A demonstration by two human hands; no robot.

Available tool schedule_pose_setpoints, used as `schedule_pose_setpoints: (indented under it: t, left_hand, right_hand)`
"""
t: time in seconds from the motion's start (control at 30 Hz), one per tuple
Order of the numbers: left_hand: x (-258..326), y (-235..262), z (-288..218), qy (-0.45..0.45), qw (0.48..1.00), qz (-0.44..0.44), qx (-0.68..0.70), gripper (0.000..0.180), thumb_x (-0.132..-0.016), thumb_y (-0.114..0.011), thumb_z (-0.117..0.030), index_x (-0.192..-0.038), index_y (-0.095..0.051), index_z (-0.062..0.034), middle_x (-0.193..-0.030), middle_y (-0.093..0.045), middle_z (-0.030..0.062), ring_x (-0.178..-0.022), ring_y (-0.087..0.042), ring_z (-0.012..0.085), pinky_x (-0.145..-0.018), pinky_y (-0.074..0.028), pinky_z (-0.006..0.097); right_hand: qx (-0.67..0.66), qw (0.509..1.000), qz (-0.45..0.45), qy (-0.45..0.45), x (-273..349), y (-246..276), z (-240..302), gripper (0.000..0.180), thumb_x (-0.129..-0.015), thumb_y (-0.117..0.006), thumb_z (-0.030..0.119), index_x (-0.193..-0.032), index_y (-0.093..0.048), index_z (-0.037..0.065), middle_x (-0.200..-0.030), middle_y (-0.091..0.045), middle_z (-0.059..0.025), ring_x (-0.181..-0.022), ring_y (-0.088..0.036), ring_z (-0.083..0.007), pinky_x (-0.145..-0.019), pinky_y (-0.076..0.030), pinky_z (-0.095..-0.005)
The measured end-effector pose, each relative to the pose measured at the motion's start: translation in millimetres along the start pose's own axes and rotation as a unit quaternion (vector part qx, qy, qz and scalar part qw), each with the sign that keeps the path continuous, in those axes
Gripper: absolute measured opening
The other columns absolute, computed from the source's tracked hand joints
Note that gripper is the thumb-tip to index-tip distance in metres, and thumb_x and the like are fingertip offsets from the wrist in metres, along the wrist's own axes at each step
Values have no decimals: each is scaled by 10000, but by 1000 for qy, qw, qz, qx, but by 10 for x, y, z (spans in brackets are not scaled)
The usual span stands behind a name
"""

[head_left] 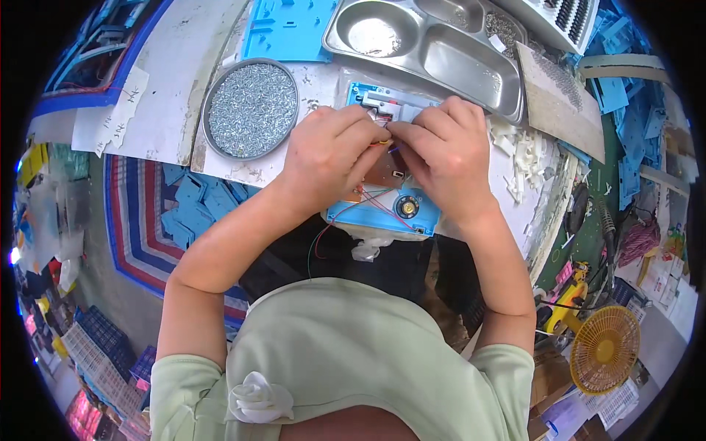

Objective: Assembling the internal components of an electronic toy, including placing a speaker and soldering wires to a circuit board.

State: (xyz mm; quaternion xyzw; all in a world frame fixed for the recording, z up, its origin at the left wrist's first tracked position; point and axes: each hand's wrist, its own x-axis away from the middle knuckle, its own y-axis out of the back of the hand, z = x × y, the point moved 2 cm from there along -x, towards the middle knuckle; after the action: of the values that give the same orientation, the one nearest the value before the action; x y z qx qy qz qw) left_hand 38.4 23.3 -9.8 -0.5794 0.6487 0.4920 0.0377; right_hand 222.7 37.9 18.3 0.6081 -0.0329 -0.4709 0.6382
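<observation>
A light blue plastic casing [368,214] lies at the table's front edge, with a brown circuit board [384,170] and a small round speaker [407,206] in it. A grey-white plastic part [397,107] sits across its far end. Over the board, my left hand [331,151] is closed in a pinch on thin wires [379,142], red and yellow. My right hand [450,156] meets it fingertip to fingertip, pinched beside a blue wire. The fingers hide the exact grip points. Red and green wires [321,237] hang loose over the near left side.
At the left stands a round tray of small screws [250,110]. A steel compartment tray [471,62] lies behind, with a blue panel [288,29] beside it. White plastic pieces [521,158] are heaped at the right. A yellow fan [605,350] stands at lower right.
</observation>
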Motion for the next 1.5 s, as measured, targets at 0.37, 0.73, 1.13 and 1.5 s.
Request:
schedule_pose_setpoints:
  t: [0.37,0.73,1.13,1.5]
  left_hand:
    - [-30,2,-9,65,995,69,-9,126,-821,-747,-50,-889,-641,-47,-797,-604,97,-695,-637,292,-610,-509,366]
    - [-366,325,-434,95,991,-4,92,319,-826,-731,15,-1134,-657,-28,-1027,-650,110,-698,-644,185,-613,-518,300]
    - [-386,-149,-307,327,892,166,265,164,-917,-705,-10,-1079,-715,16,-807,-696,44,-653,-652,85,-569,-549,241]
    - [-351,-168,-352,86,984,118,104,86,-846,-749,-29,-924,-715,-40,-811,-658,63,-672,-629,219,-709,-505,351]
  right_hand:
    - [-13,998,-35,-56,160,91,-74,161,-689,-769,67,-827,-698,107,-789,-624,-21,-786,-609,-235,-808,-452,-387]
    - [-288,894,-120,-322,419,71,-18,123,-809,-781,19,-925,-752,46,-823,-711,-55,-742,-650,-156,-705,-493,-296]
    - [-182,956,-109,-202,383,293,-101,94,-790,-787,-1,-870,-742,23,-809,-721,-114,-679,-681,-211,-621,-522,-306]
    - [-182,633,-534,-530,2325,1733,-450,253,-967,-692,131,-1186,-609,34,-1053,-661,-58,-854,-607,-137,-784,-522,-320]
